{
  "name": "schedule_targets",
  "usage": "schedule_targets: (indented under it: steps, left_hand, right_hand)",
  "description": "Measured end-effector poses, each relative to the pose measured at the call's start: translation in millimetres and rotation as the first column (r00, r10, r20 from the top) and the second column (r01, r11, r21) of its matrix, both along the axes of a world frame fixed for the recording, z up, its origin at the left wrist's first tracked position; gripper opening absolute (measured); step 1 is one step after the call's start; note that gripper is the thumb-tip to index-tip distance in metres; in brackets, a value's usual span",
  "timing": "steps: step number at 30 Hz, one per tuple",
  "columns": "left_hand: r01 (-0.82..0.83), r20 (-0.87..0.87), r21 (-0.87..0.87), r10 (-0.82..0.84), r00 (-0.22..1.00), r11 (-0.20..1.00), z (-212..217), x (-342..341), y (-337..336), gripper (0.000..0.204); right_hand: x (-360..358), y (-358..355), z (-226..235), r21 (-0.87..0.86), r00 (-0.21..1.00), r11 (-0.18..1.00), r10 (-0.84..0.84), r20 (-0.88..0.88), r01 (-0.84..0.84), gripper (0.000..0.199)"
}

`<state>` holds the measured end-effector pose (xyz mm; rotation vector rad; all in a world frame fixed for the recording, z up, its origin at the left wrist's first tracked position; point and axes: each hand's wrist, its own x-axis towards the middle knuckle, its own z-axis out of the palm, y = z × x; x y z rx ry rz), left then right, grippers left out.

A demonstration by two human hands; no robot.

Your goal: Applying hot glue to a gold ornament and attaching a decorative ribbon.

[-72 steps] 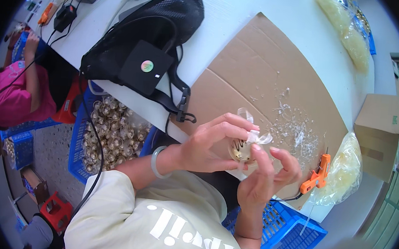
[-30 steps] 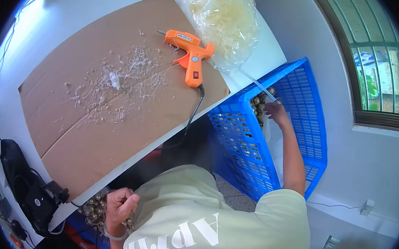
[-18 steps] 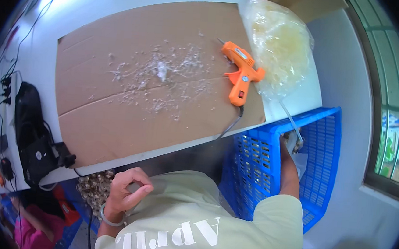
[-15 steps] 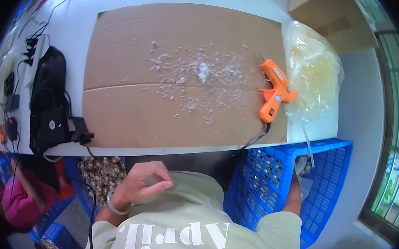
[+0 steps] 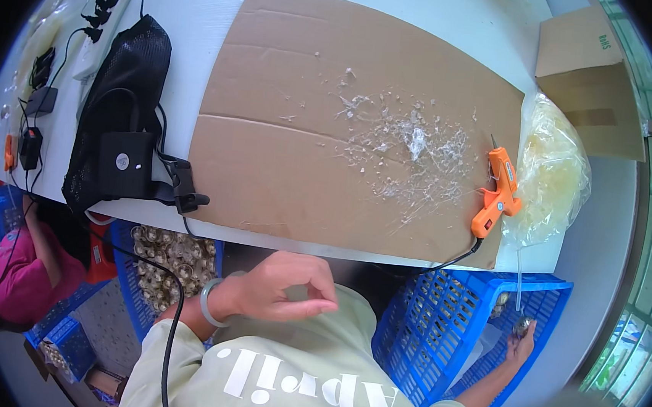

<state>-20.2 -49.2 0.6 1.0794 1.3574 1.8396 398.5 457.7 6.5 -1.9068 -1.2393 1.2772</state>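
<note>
We see a small shiny ball (image 5: 522,324) at the fingertips of the right hand (image 5: 520,343), just past the upper end of that hand, with the fingers and thumb closed around its lower part. The ball shows against the opening of the blue basket (image 5: 473,322) to the right of the person; we cannot tell how deep it is. A thin pale stick (image 5: 519,284) hangs from above, its lower end near the ball. The left hand (image 5: 285,288), well apart from it, is in front of the shirt (image 5: 304,378), its fingers curled toward the thumb; we cannot tell whether the tips touch, and we see nothing in its grasp. A pale bangle (image 5: 213,302) rings that wrist. Beside the left arm, many gold-toned balls (image 5: 172,264) fill a second blue basket (image 5: 125,287). On the white table (image 5: 448,14) we find a cardboard sheet (image 5: 267,176) strewn with whitish strands (image 5: 416,145), an orange glue gun (image 5: 500,194) near its right edge, a clear plastic bag (image 5: 554,175) beside the gun and a black mesh bag (image 5: 127,58) at the left.
</note>
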Motion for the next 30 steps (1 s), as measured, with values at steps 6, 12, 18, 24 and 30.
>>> schedule_targets:
  steps: [6, 12, 18, 24, 30]
  left_hand:
    - [-0.004, -0.049, 0.059, 0.006, 0.999, 0.998, 4, -10, 12, 0.010]
    - [0.019, 0.101, 0.047, -0.024, 0.995, 0.999, 20, -11, 26, 0.026]
    - [-0.180, 0.411, 0.123, 0.116, 0.904, 0.976, 32, -6, 39, 0.066]
    - [-0.268, 0.542, 0.002, 0.224, 0.810, 0.963, 27, -20, 16, 0.073]
    - [-0.282, 0.684, 0.226, 0.054, 0.728, 0.932, 13, -33, -3, 0.068]
  right_hand:
    - [-41, -53, 77, 0.415, 0.941, 0.905, 0.217, -0.262, -0.093, 0.051]
    - [-235, -230, 112, 0.817, 0.720, 0.317, 0.674, 0.164, -0.482, 0.078]
    - [-348, -315, 64, 0.545, 0.126, -0.109, 0.918, 0.376, -0.831, 0.093]
    - [-384, -342, 60, 0.707, 0.057, -0.161, 0.960, 0.274, -0.688, 0.072]
    - [-386, -325, 62, 0.676, -0.002, -0.060, 0.996, 0.087, -0.734, 0.047]
